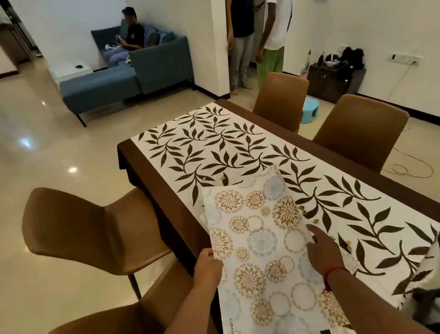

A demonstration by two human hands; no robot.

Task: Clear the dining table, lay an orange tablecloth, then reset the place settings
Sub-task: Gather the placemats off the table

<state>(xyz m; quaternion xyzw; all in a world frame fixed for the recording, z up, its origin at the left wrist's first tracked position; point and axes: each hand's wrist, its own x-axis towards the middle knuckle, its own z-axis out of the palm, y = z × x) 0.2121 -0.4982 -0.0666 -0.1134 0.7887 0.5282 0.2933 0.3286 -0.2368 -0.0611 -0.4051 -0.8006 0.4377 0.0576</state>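
The table [148,170] ran away from you, dark brown at the edges, under a white cloth [238,144] printed with dark leaf sprigs. Small bits of debris [316,221] lay scattered on it, too small to identify. Four tan chairs stood round it: two on your left [87,230], two across on the right [360,126]. The floor [27,145] was glossy cream tile throwing back the ceiling lights. A blue sofa [138,73] sat beyond with a person seated on it, and two people stood by the pillar, their heads cut off by the top edge. A dark cabinet [333,84] against the far wall carried clutter I couldn't make out.

You had the placemats [262,245] lifted above the near end of the table, floral circles in orange and grey; more than one edge showed, so a stack, count unclear. Your left hand [208,268] gripped the left edge, fingers curled around it. Your right hand [322,248] lay at the right edge with fingers stretched out, and whether the thumb pinched underneath I couldn't tell. "KUBER" read along the mat's lower left corner.
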